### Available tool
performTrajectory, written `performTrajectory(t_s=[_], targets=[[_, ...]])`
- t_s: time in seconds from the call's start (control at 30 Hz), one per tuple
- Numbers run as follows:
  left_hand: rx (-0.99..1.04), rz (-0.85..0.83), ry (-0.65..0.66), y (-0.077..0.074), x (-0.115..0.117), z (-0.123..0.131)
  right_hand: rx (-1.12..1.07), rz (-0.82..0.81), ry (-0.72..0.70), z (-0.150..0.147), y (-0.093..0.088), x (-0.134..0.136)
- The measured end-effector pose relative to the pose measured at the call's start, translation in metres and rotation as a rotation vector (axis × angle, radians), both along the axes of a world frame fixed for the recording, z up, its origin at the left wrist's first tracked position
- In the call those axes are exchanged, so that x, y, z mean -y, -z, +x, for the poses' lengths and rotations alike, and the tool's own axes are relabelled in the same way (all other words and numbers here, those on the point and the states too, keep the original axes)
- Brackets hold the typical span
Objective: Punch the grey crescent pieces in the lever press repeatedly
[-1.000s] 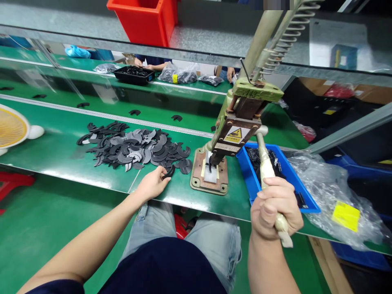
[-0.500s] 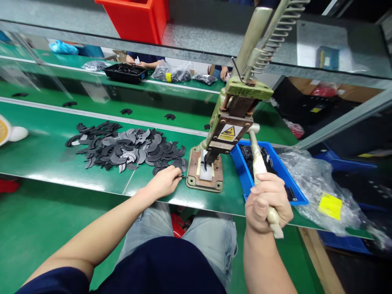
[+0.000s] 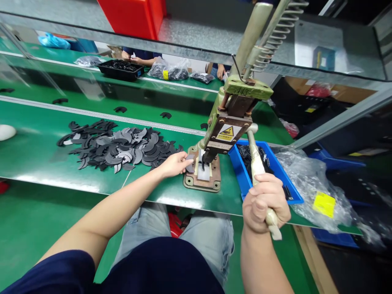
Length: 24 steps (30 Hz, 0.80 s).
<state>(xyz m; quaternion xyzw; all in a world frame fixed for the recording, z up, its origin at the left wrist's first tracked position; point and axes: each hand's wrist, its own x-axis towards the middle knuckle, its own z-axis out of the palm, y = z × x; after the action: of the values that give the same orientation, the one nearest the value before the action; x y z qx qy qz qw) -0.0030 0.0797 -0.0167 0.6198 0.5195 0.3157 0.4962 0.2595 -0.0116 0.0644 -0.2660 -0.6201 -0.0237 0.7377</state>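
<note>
My left hand [image 3: 177, 164] pinches a dark grey curved piece [image 3: 190, 163] at the left side of the press base [image 3: 202, 184]. Beneath the ram of the green hand press [image 3: 225, 126], a small dark part [image 3: 203, 163] shows on a pale plate. My right hand [image 3: 267, 202] is wrapped round the press lever [image 3: 257, 157], whose handle is bound in pale tape. Left of the press lies a loose pile of grey and black curved pieces [image 3: 122, 149]. Right of it stands a blue bin [image 3: 288, 183] holding black parts.
Clear plastic bags [image 3: 306, 188] lie right of the bin. Behind the bench, a green conveyor [image 3: 137, 102] carries spaced black pieces. A metal shelf [image 3: 196, 49] with a red bin [image 3: 131, 18] crosses above. Co-workers' hands [image 3: 133, 59] show beyond, near a black tray [image 3: 118, 75].
My left hand has moved up and right from the bench beside the base to over its left side, bringing the curved piece into clearer view. My right hand stays on the lever.
</note>
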Motion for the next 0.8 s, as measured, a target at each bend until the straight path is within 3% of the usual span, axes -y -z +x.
performTrajectory(t_s=[0.23,0.8], targets=[[-0.083,-0.004,0.026,-0.005,-0.025,0.021,0.024,-0.006,0.024,0.001,-0.001,0.0],[0.009,-0.112,0.091,-0.008,-0.03,0.021,-0.045,0.027,0.065,-0.006,-0.002,-0.006]])
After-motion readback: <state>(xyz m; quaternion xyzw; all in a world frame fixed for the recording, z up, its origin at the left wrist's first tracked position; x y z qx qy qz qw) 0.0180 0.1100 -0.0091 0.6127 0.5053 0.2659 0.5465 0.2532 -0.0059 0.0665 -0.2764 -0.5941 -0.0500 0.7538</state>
